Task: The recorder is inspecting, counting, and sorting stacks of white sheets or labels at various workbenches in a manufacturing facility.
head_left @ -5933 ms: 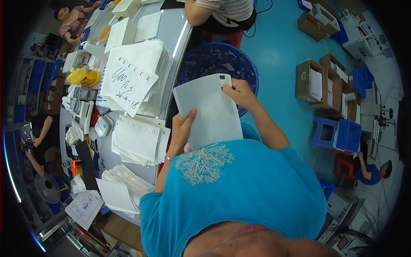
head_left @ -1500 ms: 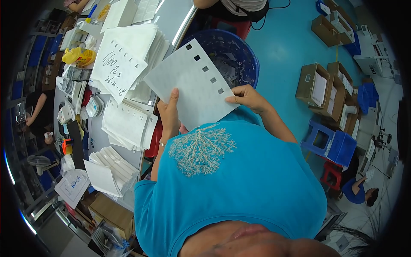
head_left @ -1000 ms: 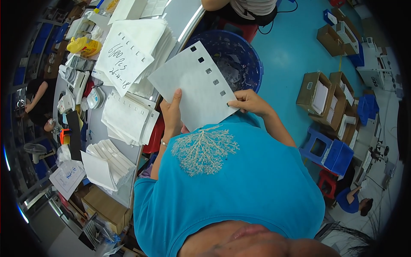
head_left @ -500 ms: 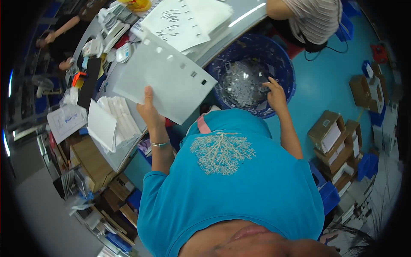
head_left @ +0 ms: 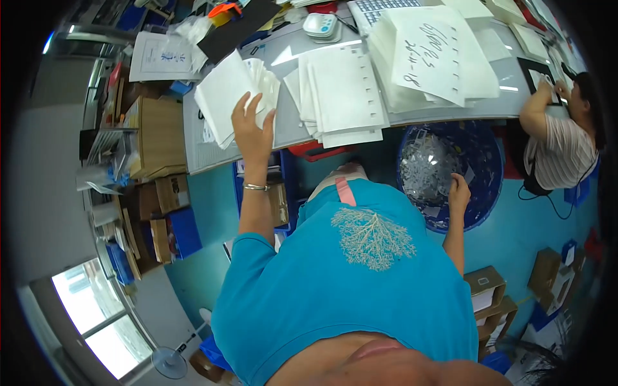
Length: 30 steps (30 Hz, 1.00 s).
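My left hand [head_left: 253, 132] has its fingers spread over the right side of a stack of white sheets [head_left: 222, 96] at the table's left end. The fingertips overlap the papers; whether they press on them is unclear. To the right of that hand lies a second pile of pale sheets [head_left: 341, 90] with a row of small marks or slots along one edge. My right hand [head_left: 458, 195] is low over a round blue bin [head_left: 494, 154] full of clear plastic scraps [head_left: 428, 164]. Its fingers are curled together, and what they hold is too small to make out.
A taller sheet stack [head_left: 431, 58] with handwriting on top stands farther right. Behind are a small white scale-like device [head_left: 322, 27] and a dark strip [head_left: 238, 29]. A seated person [head_left: 560, 135] works at the right. Cardboard boxes [head_left: 486, 286] stand at the lower right.
My left hand has let go of the slotted sheet and moved to the left stack. The view has turned left, shifting the table and bin rightward. My right hand stays at the bin.
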Each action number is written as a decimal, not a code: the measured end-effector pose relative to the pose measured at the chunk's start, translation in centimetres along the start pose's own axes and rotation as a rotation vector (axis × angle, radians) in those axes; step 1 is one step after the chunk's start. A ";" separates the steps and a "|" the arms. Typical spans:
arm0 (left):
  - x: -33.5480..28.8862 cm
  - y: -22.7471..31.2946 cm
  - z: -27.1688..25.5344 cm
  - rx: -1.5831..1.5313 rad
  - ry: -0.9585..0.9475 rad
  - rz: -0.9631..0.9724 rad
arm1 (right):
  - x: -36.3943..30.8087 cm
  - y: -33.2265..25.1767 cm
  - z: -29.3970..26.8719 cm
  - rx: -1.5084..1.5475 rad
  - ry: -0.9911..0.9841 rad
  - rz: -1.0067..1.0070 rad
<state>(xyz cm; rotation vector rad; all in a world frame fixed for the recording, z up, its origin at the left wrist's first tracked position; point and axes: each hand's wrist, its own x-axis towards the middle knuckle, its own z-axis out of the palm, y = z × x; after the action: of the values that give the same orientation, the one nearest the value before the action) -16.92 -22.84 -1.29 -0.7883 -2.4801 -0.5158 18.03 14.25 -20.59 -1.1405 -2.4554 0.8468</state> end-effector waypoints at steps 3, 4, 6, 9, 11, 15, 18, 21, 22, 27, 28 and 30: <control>-0.4 -2.4 -1.9 0.078 -0.089 -0.038 | 1.0 -1.5 0.4 0.010 -0.174 0.026; 0.2 -3.9 -2.3 0.159 -0.169 0.014 | 1.5 -2.9 1.3 0.026 -0.238 -0.006; 0.7 -6.1 -2.5 0.163 -0.209 0.011 | 1.8 -5.7 3.1 0.097 -0.236 -0.078; 0.3 -6.4 -2.8 0.077 -0.372 -0.049 | 2.3 -9.3 3.5 0.152 -0.298 -0.128; 0.7 -6.5 -3.2 0.134 -0.366 0.003 | 2.3 -11.3 4.3 0.168 -0.298 -0.129; 0.9 -7.7 -3.5 0.130 -0.365 0.064 | 2.4 -12.9 5.3 0.195 -0.294 -0.122; 1.0 -7.9 -3.9 0.109 -0.393 0.098 | 2.1 -12.9 5.4 0.124 -0.313 -0.156; 1.1 -8.2 -3.9 0.168 -0.394 0.168 | 1.7 -13.1 6.0 0.118 -0.323 -0.130; 1.1 -8.3 -3.8 0.190 -0.396 0.196 | 1.5 -13.1 6.1 0.114 -0.323 -0.126; 1.5 -8.5 -4.0 0.231 -0.450 0.257 | 1.0 -13.4 6.6 0.128 -0.325 -0.135; 1.2 -8.7 -3.8 0.243 -0.422 0.279 | 0.9 -13.6 6.6 0.127 -0.322 -0.133; 0.9 -9.0 -3.4 0.252 -0.391 0.306 | 0.9 -14.0 6.6 0.145 -0.327 -0.128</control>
<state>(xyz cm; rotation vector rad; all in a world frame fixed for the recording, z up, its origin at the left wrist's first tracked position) -21.96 -30.98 0.17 -1.2271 -2.6237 0.0688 5.92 5.23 -16.99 -0.8397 -2.6346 1.2319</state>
